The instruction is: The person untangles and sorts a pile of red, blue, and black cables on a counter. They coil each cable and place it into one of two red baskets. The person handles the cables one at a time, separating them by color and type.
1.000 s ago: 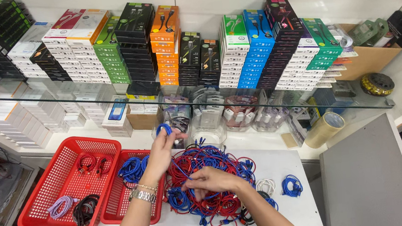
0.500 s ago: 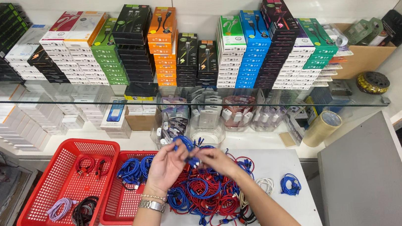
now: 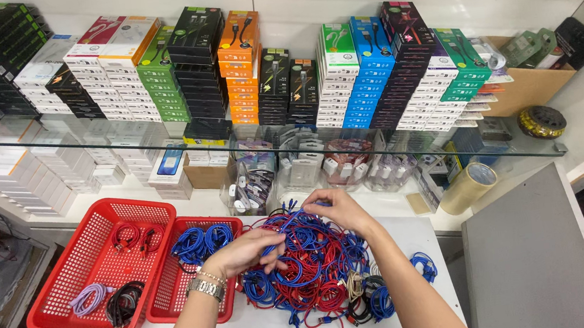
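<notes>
A tangled heap of blue and red cables [image 3: 310, 270] lies on the white counter [image 3: 415, 234]. My left hand [image 3: 247, 252], with a metal watch and bracelet on the wrist, pinches a blue cable [image 3: 286, 231] above the heap. My right hand [image 3: 336, 210] holds the far end of that same blue cable, stretching it between both hands. To the left stand two red baskets: the small basket [image 3: 176, 299] holds coiled blue cables [image 3: 201, 241], the large basket [image 3: 89, 261] holds red, purple and black coils.
A glass shelf [image 3: 29, 137] above carries stacks of coloured cable boxes. Clear jars [image 3: 250, 183] of adapters stand behind the heap. A tape roll [image 3: 471, 185] and a grey panel [image 3: 533, 254] are at the right. A loose blue coil [image 3: 424, 266] lies by my right forearm.
My left hand came down from the jars to the heap. Both hands met over the pile and now pull one blue cable out between them.
</notes>
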